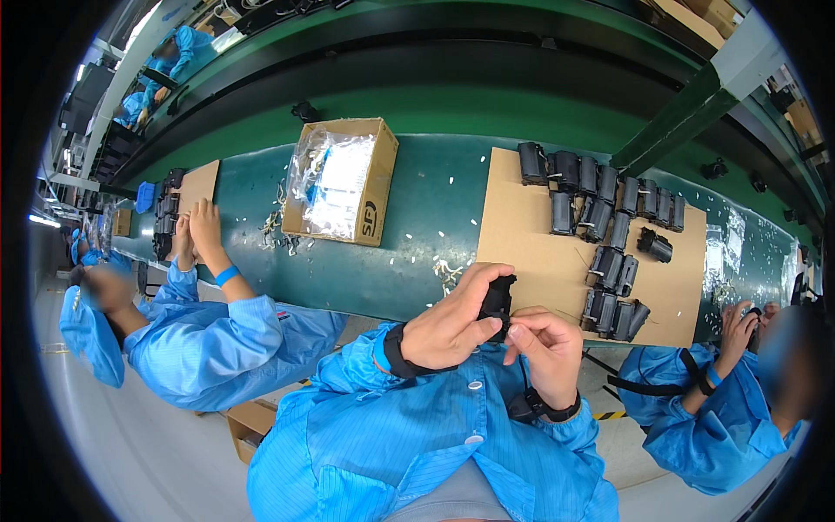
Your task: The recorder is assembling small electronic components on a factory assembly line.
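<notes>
My left hand point(446, 325) is closed round a small black plastic housing point(498, 298), held just over the bench's near edge. At the lower end of that housing, my right hand point(548, 346) pinches with thumb and forefinger; whatever sits between those fingertips is too small to make out. Similar black plastic units point(600, 213) lie in rough rows on a cardboard sheet point(539, 230) to the right of my hands. One unit point(654, 245) lies apart from the rows. Thin wires stick out from several of them.
A cardboard box point(374, 187) with clear plastic bags stands left of centre on the green bench point(435, 187). White scraps point(448, 271) lie scattered nearby. Co-workers in blue sit at left point(209, 348) and right point(704, 426). A green post point(674, 122) rises behind the sheet.
</notes>
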A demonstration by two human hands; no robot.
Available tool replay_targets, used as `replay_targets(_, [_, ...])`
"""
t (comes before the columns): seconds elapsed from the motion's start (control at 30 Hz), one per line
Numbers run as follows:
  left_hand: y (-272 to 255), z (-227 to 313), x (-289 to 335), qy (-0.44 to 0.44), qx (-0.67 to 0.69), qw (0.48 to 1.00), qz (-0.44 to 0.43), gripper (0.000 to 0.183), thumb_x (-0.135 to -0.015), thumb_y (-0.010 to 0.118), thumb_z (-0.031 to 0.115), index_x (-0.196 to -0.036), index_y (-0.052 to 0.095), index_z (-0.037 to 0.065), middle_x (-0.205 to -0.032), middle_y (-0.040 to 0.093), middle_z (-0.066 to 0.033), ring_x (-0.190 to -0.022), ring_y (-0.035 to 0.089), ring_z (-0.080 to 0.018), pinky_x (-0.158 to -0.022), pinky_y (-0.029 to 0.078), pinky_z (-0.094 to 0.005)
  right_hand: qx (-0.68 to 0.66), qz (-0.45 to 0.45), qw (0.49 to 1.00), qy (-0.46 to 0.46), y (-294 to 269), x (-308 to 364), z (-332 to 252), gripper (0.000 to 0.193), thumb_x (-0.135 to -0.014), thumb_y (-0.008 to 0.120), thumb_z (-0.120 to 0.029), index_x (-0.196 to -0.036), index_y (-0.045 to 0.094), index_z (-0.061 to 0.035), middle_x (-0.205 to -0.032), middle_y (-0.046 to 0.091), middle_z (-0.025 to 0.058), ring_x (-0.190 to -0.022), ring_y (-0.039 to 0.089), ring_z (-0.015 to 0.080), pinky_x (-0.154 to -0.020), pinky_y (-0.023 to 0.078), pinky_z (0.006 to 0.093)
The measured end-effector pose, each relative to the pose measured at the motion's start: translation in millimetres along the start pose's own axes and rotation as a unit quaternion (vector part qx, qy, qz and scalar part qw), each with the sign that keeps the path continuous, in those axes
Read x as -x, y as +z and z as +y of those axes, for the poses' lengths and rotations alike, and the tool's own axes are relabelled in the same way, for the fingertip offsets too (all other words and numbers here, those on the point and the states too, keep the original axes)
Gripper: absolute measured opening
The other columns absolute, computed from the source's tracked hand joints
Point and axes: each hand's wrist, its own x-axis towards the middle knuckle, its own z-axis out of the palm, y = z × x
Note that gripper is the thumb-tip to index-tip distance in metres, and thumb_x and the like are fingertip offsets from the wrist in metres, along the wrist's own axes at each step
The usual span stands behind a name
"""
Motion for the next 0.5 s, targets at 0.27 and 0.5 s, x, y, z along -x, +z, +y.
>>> replay_targets(0.27, [0.6, 5.3, 0.4, -0.061, 0.065, 0.996, 0.025, 0.063, -0.102, 0.051, 0.016, -0.158, 0.027, -0.002, -0.145, 0.041, -0.0228, -0.129, 0.050, -0.0331, -0.114, 0.038, -0.0411, 0.365, 0.024, 0.898, -0.245, 6.7, 0.4, 9.5, 0.020, -0.087, 0.082, 0.003, -0.105, 0.076, 0.0058, -0.098, 0.073, 0.0150, -0.079, 0.071, 0.0207, -0.062, 0.057, 0.0309])
replay_targets(0.5, [-1.9, 6.4, 2.2, -0.077, 0.051, 0.996, -0.001, 0.058, -0.104, 0.045, 0.015, -0.157, 0.030, -0.003, -0.141, 0.047, -0.0238, -0.128, 0.050, -0.0343, -0.115, 0.038, -0.0433, 0.369, 0.035, 0.884, -0.284, 5.8, -9.2, 4.1, 0.022, -0.082, 0.083, 0.003, -0.102, 0.076, 0.0024, -0.094, 0.074, 0.0155, -0.075, 0.070, 0.0264, -0.065, 0.056, 0.0338])
